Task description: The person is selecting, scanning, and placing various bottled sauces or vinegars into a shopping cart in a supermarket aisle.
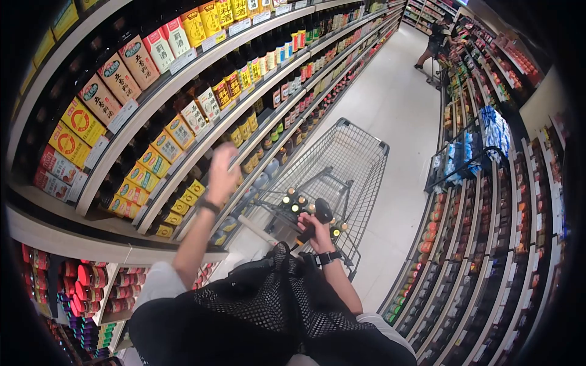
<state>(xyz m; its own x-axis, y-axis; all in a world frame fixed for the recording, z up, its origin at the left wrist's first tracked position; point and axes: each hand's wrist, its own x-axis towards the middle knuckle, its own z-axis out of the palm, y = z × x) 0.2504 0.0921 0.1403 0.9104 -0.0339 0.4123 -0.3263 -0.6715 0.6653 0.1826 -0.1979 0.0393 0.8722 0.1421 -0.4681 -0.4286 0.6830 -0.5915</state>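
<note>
My left hand [224, 175], blurred by motion, is raised in front of the shelf of bottles on the left, close to the yellow-labelled bottles [244, 129]. Its fingers are too smeared to make out. A dark bottle [322, 211] is gripped in my right hand [318, 233], tilted over the near end of the shopping cart [364, 139]. Below and around that hand, several dark bottles [294, 200] with pale and yellow caps stand in the cart. The cart's handle [257, 230] is just in front of my body.
Tall shelves of boxed and labelled bottles [131, 64] line the left side. Shelves of jars [430, 232] run along the right, with a wire rack of blue-and-white packets [461, 152] jutting out. A person [436, 43] stands farther down the aisle floor [390, 85].
</note>
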